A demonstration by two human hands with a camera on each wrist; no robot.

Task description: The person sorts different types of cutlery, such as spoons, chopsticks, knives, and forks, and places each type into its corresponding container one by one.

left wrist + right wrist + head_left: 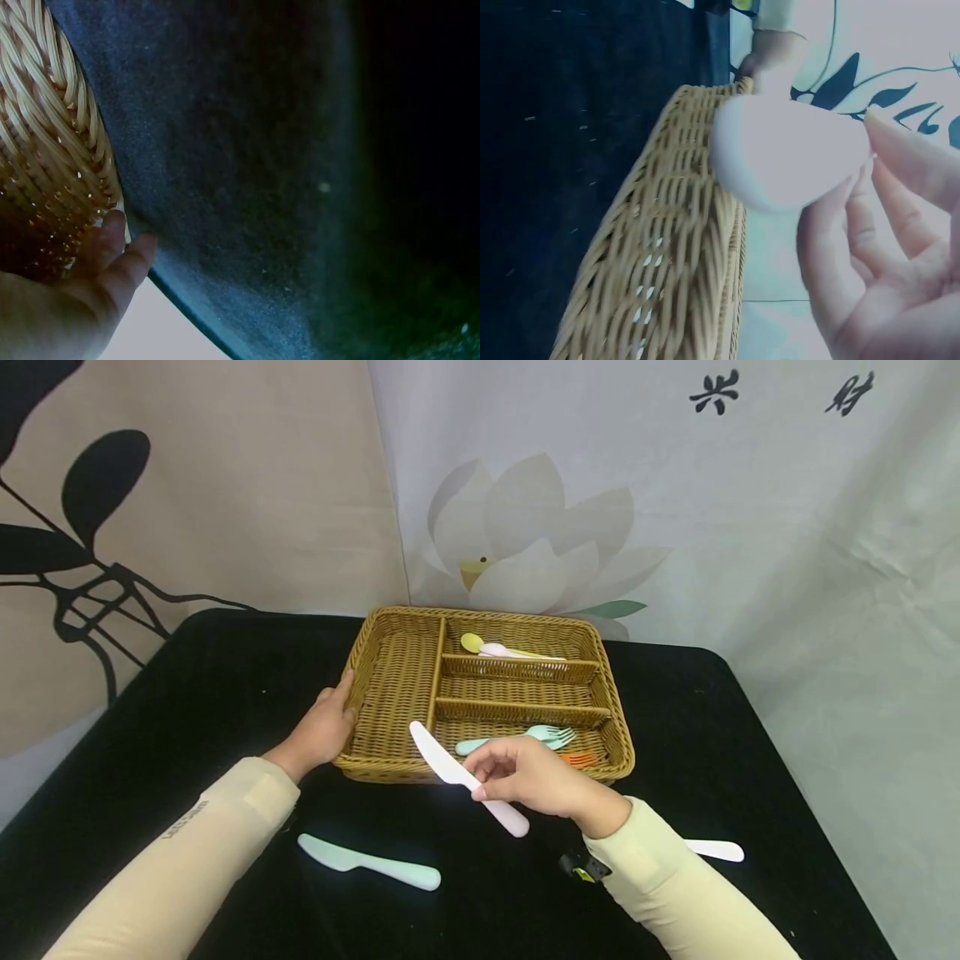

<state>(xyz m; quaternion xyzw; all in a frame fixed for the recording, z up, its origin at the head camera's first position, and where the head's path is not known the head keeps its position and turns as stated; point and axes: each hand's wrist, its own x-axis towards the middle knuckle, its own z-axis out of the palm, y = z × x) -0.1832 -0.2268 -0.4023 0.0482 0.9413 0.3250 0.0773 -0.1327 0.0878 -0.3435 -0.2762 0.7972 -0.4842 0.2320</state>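
Note:
My right hand (536,777) pinches a pale pink knife (441,758) between thumb and fingers, over the front edge of a wicker basket (433,681). Its blade points up and left in the head view. In the right wrist view the knife's rounded handle end (772,150) is blurred and close to the camera. Against the basket's left side rests my left hand (318,727), fingers extended along the wall; the left wrist view shows fingers (127,262) touching the weave. A mint green knife (367,862) lies on the black table in front of the basket.
Dividers split the basket. Its back right compartment holds a yellow spoon (472,643) and a pink spoon (495,650); the front right one holds mint forks (551,735) and orange fork tines (579,759). A white handle (716,850) shows past my right sleeve. Printed cloth (300,485) hangs behind.

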